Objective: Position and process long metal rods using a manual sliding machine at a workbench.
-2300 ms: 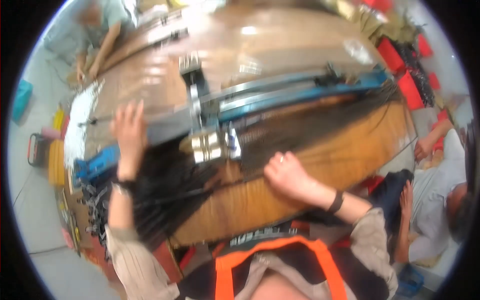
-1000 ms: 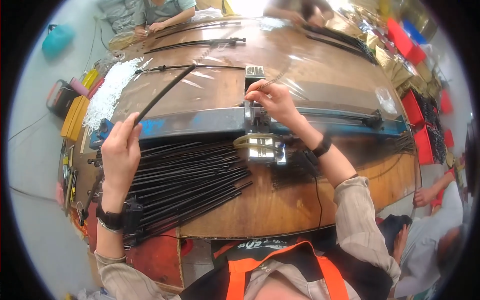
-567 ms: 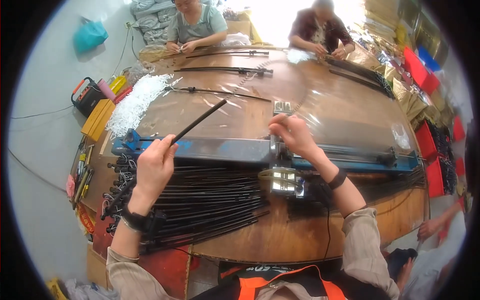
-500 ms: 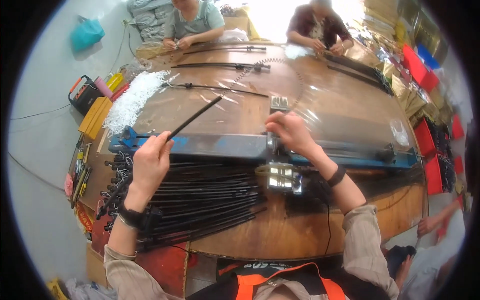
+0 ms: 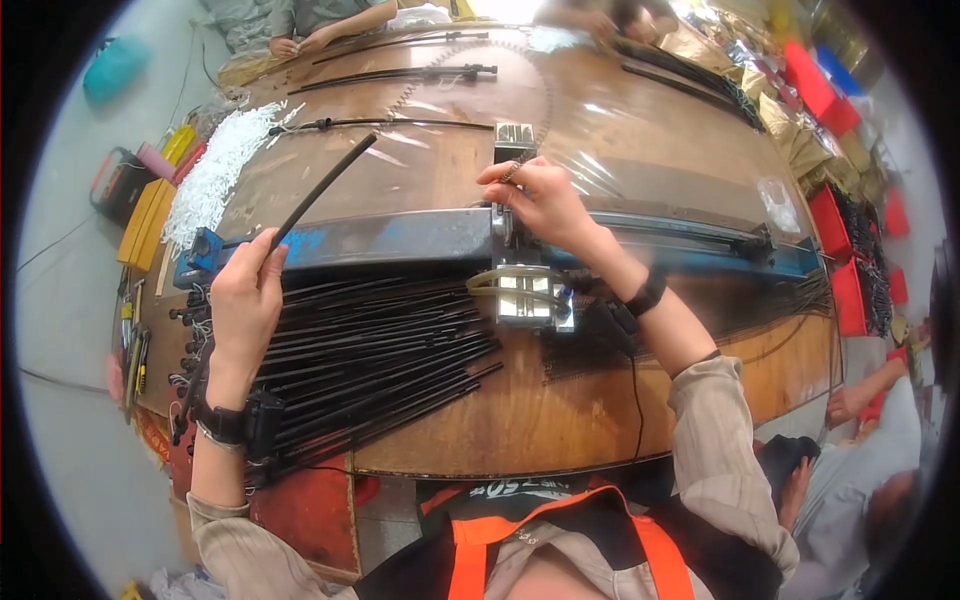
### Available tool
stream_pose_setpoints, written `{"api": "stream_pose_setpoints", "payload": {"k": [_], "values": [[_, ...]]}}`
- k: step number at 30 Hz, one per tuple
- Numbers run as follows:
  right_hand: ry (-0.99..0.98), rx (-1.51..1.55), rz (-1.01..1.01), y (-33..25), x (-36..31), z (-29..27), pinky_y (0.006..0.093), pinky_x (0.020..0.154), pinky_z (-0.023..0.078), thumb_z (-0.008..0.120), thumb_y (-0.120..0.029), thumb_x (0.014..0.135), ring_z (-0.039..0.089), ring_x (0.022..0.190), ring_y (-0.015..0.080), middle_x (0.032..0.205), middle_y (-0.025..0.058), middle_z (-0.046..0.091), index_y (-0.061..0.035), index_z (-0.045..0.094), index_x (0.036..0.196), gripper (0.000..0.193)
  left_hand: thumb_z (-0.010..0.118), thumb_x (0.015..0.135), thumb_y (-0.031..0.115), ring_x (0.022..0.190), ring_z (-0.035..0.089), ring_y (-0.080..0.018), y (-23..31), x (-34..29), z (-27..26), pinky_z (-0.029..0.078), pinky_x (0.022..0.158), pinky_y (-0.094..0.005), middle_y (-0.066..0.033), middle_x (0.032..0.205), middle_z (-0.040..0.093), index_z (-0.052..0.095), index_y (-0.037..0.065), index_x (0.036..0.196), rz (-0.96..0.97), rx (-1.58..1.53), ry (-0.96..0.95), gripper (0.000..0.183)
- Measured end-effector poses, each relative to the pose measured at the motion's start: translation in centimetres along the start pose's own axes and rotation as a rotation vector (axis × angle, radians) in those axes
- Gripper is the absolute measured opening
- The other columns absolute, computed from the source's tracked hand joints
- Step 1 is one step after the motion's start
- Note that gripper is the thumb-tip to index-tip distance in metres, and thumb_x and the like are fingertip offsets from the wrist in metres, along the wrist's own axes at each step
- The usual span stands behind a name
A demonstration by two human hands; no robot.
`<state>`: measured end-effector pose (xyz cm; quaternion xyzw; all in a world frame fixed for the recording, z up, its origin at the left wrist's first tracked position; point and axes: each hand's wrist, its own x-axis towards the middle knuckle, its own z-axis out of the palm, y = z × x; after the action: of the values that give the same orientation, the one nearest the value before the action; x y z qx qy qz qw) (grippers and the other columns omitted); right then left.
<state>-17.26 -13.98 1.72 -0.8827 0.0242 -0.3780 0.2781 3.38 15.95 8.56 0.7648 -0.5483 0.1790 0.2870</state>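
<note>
My left hand (image 5: 243, 310) is closed around the lower end of a slim black rod (image 5: 325, 190), which slants up and to the right over a long blue metal rail (image 5: 380, 240). My right hand (image 5: 545, 205) is above the middle of the rail, thumb and fingers pinched on a short, thin dark coil (image 5: 515, 170). Just beyond those fingers is a small silver block (image 5: 515, 136). On the near side of the rail sits a silver metal fixture (image 5: 523, 298) with a yellowish tube looped over it. The rod's lower end is hidden in my left fist.
Many black rods (image 5: 390, 360) lie piled on the near left of the table. A white heap of small strips (image 5: 210, 185) is at the far left, and red bins (image 5: 830, 225) stand at the right. Several people sit around the table; more rods lie across it.
The whole view has shifted, so the table sits higher and further left. A dark coil now shows between my right fingers. My left hand still holds the rod, now tilted more steeply.
</note>
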Motion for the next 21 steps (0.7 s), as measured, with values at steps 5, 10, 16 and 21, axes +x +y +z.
{"api": "stream_pose_setpoints", "payload": {"k": [5, 10, 16, 21], "values": [[0.074, 0.137, 0.117, -1.0, 0.3, -0.7, 0.0324, 0.072, 0.051, 0.069, -0.013, 0.088, 0.067, 0.077, 0.0211, 0.082, 0.0083, 0.072, -0.0082, 0.072, 0.102, 0.015, 0.062, 0.094, 0.009, 0.071, 0.061, -0.0289, -0.6, -0.9, -0.1, 0.049, 0.066, -0.0334, -0.018, 0.085, 0.063, 0.064, -0.001, 0.111, 0.01, -0.014, 0.019, 0.02], [-0.017, 0.05, 0.052, -0.4, 0.6, 0.7, 0.0356, 0.072, 0.05, 0.071, -0.015, 0.087, 0.066, 0.076, 0.0236, 0.081, 0.0096, 0.072, -0.0082, 0.072, 0.101, 0.015, 0.062, 0.095, 0.01, 0.072, 0.061, -0.0287, -0.8, -1.2, -0.2, 0.049, 0.067, -0.0331, -0.0178, 0.086, 0.064, 0.064, -0.001, 0.112, -0.01, 0.016, -0.013, 0.02], [-0.244, -0.338, -0.056, 0.1, 0.9, 0.5, 0.0354, 0.075, 0.047, 0.066, -0.008, 0.084, 0.065, 0.075, 0.0249, 0.076, 0.0072, 0.069, -0.0074, 0.066, 0.088, 0.004, 0.063, 0.094, 0.011, 0.071, 0.061, -0.0297, -1.4, -0.3, 0.2, 0.049, 0.067, -0.0339, -0.0177, 0.086, 0.064, 0.064, -0.001, 0.112, 0.017, 0.029, -0.004, 0.021], [-0.018, -0.756, -0.142, 4.9, -7.0, -8.3, 0.0381, 0.091, 0.038, 0.06, 0.0, 0.077, 0.063, 0.086, 0.0229, 0.08, 0.0026, 0.067, -0.0127, 0.062, 0.083, 0.014, 0.063, 0.094, 0.015, 0.071, 0.062, -0.0326, -4.4, -0.1, 0.6, 0.049, 0.064, -0.0371, -0.0158, 0.083, 0.063, 0.065, 0.003, 0.109, 0.065, 0.094, -0.1, 0.02]]}}
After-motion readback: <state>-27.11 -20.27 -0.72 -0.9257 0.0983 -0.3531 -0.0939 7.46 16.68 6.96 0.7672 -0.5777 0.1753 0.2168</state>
